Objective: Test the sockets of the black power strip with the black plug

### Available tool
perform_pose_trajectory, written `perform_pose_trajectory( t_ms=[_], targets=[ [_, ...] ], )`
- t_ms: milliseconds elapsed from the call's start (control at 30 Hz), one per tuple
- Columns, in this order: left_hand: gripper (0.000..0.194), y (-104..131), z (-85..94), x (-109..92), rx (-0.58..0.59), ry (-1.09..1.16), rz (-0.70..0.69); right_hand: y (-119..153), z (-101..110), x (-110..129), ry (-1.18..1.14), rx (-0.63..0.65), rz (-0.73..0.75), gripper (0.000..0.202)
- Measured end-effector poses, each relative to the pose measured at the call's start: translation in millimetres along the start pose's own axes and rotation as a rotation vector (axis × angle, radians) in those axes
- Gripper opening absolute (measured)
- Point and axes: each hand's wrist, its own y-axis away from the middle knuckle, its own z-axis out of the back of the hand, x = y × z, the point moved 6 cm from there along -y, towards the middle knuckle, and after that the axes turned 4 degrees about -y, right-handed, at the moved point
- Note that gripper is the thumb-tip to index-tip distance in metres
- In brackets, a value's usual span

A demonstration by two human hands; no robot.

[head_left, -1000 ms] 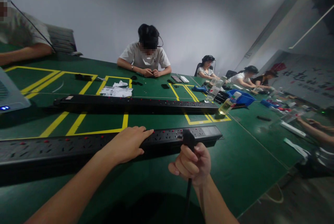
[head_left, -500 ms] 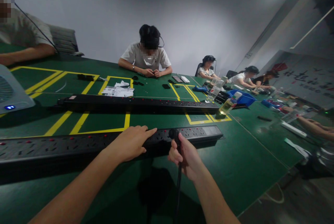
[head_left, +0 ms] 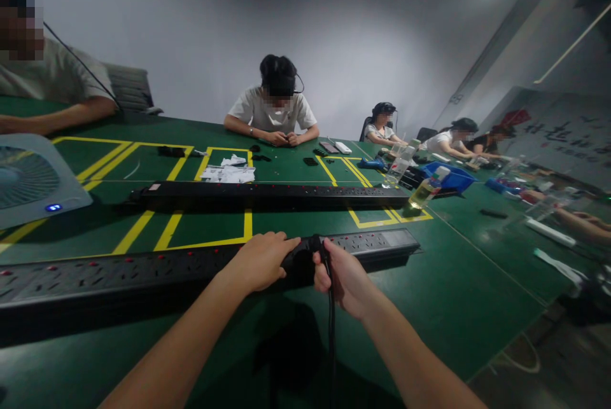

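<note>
A long black power strip, with a row of sockets and small red switches, lies across the near part of the green table. My left hand grips it near the middle, fingers over the top and thumb at the front side. Just to the right, my right hand is closed round a black plug, whose black cable hangs down toward me. The plug is at the strip's socket face; my fingers and the dark shapes hide whether its pins are in a socket.
A second black power strip lies farther back, parallel. A fan stands at left, and white papers lie beyond. Right of centre are a bottle of yellow liquid and a blue bin. Several people sit round the table.
My left hand has shifted right along the strip, closer to my right hand. The plug has tipped and sits nearer the strip. The whole view has swung slightly left and up.
</note>
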Motion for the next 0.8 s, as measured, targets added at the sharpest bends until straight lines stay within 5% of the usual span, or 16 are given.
perform_pose_trajectory(
  t_ms=[367,800],
  targets=[
    [0.067,2.3,-0.7,2.4,-0.006,0.014,0.021,-3.1,-4.0,-3.2,0.104,-0.130,-0.131,0.041],
    [0.051,4.1,4.0,2.2,-0.023,0.018,0.026,-16.0,-1.2,0.0,0.385,-0.154,-0.077,0.049]
  ],
)
